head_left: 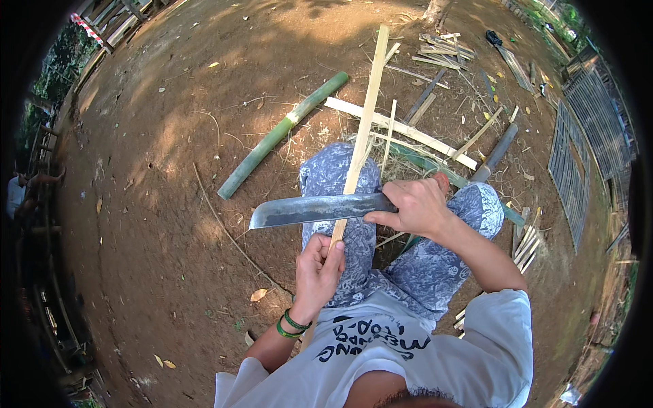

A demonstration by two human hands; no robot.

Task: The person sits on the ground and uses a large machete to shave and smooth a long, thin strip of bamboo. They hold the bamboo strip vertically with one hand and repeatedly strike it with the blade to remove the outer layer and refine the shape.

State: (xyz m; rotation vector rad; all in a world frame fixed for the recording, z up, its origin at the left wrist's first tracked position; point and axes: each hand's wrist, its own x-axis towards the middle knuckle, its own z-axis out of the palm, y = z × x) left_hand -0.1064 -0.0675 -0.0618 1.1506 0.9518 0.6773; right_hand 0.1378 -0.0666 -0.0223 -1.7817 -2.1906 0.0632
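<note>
My left hand (320, 270) is closed round the lower part of a long, pale bamboo strip (368, 102), which slants up and away past my left knee. In my right hand (416, 205) is a machete (299, 211) with a broad dark blade, gripped where the blade meets the handle, the thumb along the near edge. The blade points left and lies across the strip, just above my left fingers. Most of the machete's handle is hidden behind my right hand. Both hands are over my legs in patterned grey-blue trousers.
A green bamboo pole (282, 136) lies on the brown dirt beyond my left knee. Past my knees are a wide pale slat (401, 131), shavings and another bamboo length (498, 153). Split strips (445, 51) are piled at the far right, near slatted bamboo panels (570, 170).
</note>
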